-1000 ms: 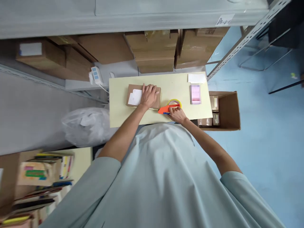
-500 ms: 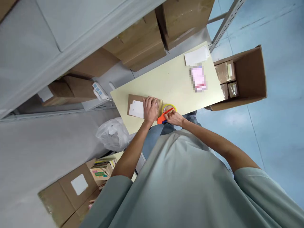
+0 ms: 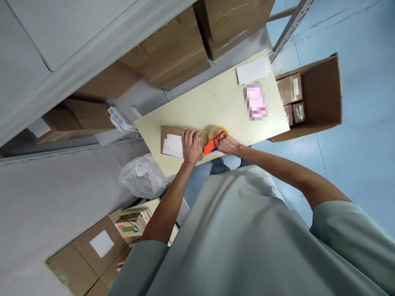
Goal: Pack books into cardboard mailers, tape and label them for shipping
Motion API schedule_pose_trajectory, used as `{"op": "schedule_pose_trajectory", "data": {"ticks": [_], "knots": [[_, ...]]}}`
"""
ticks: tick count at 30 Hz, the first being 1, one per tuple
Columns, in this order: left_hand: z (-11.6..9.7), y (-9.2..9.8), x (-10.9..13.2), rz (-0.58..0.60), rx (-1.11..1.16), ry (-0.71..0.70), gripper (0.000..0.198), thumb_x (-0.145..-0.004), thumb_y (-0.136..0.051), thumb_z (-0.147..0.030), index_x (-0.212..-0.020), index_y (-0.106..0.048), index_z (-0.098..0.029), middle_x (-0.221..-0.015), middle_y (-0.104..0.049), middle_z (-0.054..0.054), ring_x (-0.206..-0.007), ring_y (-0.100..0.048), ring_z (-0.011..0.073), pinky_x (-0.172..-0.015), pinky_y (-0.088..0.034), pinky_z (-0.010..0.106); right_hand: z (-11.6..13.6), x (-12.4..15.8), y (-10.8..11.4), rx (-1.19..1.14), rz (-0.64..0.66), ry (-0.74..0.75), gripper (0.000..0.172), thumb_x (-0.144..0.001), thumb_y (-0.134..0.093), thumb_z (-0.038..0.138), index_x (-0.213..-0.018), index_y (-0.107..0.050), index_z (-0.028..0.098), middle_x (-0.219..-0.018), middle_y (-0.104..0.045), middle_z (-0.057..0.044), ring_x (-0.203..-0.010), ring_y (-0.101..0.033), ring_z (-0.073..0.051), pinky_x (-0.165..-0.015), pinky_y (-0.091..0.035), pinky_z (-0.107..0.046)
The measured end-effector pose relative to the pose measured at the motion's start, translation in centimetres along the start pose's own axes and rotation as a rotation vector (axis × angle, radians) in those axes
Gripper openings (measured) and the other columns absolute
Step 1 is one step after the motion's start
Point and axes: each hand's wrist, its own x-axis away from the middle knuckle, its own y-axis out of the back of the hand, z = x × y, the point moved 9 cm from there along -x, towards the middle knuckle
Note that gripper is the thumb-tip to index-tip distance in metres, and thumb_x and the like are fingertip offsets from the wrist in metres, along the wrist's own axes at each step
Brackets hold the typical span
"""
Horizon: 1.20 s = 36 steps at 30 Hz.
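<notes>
A small cardboard box (image 3: 166, 130) with white paper labels (image 3: 173, 145) on top lies near the table's front edge. My left hand (image 3: 191, 146) rests across the box's right part, fingers stretched out over its top. Just right of the box, my right hand (image 3: 227, 144) is closed around an orange tape dispenser (image 3: 210, 146). The dispenser carries a yellow-edged roll of tape (image 3: 218, 128), and its front end is close to the box's right end. I cannot tell whether the two touch.
On the pale table (image 3: 191, 111), a white paper (image 3: 252, 70) and a pixelated pink item (image 3: 256, 100) lie at right. An open carton (image 3: 322, 96) holding smaller boxes stands beyond. Shelved cartons (image 3: 177, 45) line the back; a plastic bag (image 3: 142, 176) hangs at left.
My right hand and the dispenser have shifted slightly away from my body, along the box's right end. My left hand stays on the box. The view has moved a little.
</notes>
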Motion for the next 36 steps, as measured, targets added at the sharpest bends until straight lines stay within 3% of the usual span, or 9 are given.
{"op": "schedule_pose_trajectory", "data": {"ticks": [3,6,16,20,23,25,27,31,36], "knots": [[0.1,0.0,-0.1,-0.007,0.011,-0.009,0.049,-0.113,-0.032,-0.033,-0.146,-0.066,-0.020,-0.155,-0.062,0.019,-0.161,-0.041,0.0316,-0.140,-0.015,0.063,-5.3,-0.5,2.7,0.002,-0.075,-0.167,0.046,-0.113,-0.035,0.022,-0.140,-0.056,-0.009,-0.104,-0.080,-0.031,-0.099,-0.078,-0.039,-0.097,-0.045,-0.051],[0.2,0.0,-0.1,-0.016,-0.008,-0.021,0.049,-0.112,-0.033,-0.032,-0.147,-0.066,-0.022,-0.154,-0.064,0.017,-0.161,-0.043,0.0316,-0.140,-0.017,0.063,-8.3,-2.0,5.1,0.053,-0.112,-0.171,0.053,-0.115,-0.035,0.036,-0.139,-0.056,-0.007,-0.107,-0.079,-0.030,-0.103,-0.076,-0.040,-0.098,-0.045,-0.051],[0.0,0.6,-0.3,0.028,-0.012,-0.064,0.058,-0.115,-0.026,-0.043,-0.157,-0.059,-0.023,-0.163,-0.058,0.016,-0.166,-0.037,0.0308,-0.139,-0.019,0.062,-7.7,-4.9,5.7,0.184,-0.094,-0.016,0.060,-0.117,-0.030,0.044,-0.143,-0.057,-0.002,-0.105,-0.079,-0.022,-0.104,-0.075,-0.036,-0.103,-0.045,-0.050],[6.0,4.5,-1.4,-0.166,-0.086,0.208,0.069,-0.115,-0.014,-0.051,-0.168,-0.044,-0.019,-0.172,-0.046,0.021,-0.171,-0.025,0.0320,-0.138,-0.019,0.066,-7.1,-4.3,5.4,0.182,-0.087,-0.009,0.059,-0.118,-0.026,0.042,-0.141,-0.058,-0.001,-0.106,-0.078,-0.023,-0.104,-0.076,-0.037,-0.101,-0.046,-0.050],[11.9,6.5,-0.5,-0.287,-0.117,0.572,0.074,-0.114,-0.007,-0.048,-0.157,-0.057,-0.016,-0.174,-0.041,0.025,-0.171,-0.020,0.0394,-0.132,-0.015,0.080,-5.5,-3.7,4.9,0.187,-0.036,0.009,0.052,-0.116,-0.031,0.034,-0.139,-0.060,-0.002,-0.108,-0.078,-0.025,-0.104,-0.076,-0.038,-0.098,-0.046,-0.051],[13.4,6.3,0.2,-0.276,-0.133,0.675,0.069,-0.113,-0.014,-0.051,-0.150,-0.064,-0.020,-0.179,-0.034,0.023,-0.172,-0.015,0.0426,-0.129,-0.012,0.086,-3.6,-3.1,4.1,0.179,0.012,0.053,0.044,-0.113,-0.036,0.023,-0.137,-0.064,-0.001,-0.110,-0.079,-0.025,-0.102,-0.077,-0.037,-0.096,-0.047,-0.050],[12.4,5.4,0.5,-0.245,-0.142,0.627,0.064,-0.113,-0.020,-0.052,-0.152,-0.063,-0.024,-0.181,-0.030,0.020,-0.172,-0.011,0.0419,-0.128,-0.011,0.087,-0.9,-2.2,2.9,0.169,0.063,0.129,0.041,-0.106,-0.039,0.009,-0.134,-0.067,0.001,-0.114,-0.080,-0.025,-0.101,-0.077,-0.035,-0.094,-0.048,-0.049],[7.2,3.2,0.4,-0.193,-0.078,0.417,0.059,-0.114,-0.022,-0.044,-0.151,-0.063,-0.022,-0.178,-0.039,0.017,-0.173,-0.014,0.0360,-0.133,-0.008,0.079,5.8,-0.9,0.0,0.125,0.111,0.273,0.039,-0.098,-0.046,-0.002,-0.124,-0.074,0.002,-0.115,-0.080,-0.025,-0.102,-0.078,-0.033,-0.092,-0.051,-0.048],[2.8,1.6,0.3,-0.126,0.012,0.268,0.050,-0.114,-0.028,-0.034,-0.139,-0.070,-0.021,-0.177,-0.041,0.011,-0.173,-0.014,0.0259,-0.141,0.002,0.059,11.4,-1.7,-1.6,-0.001,0.050,0.240,0.034,-0.097,-0.047,-0.004,-0.117,-0.074,0.001,-0.109,-0.081,-0.024,-0.094,-0.079,-0.028,-0.080,-0.053,-0.038]]}}
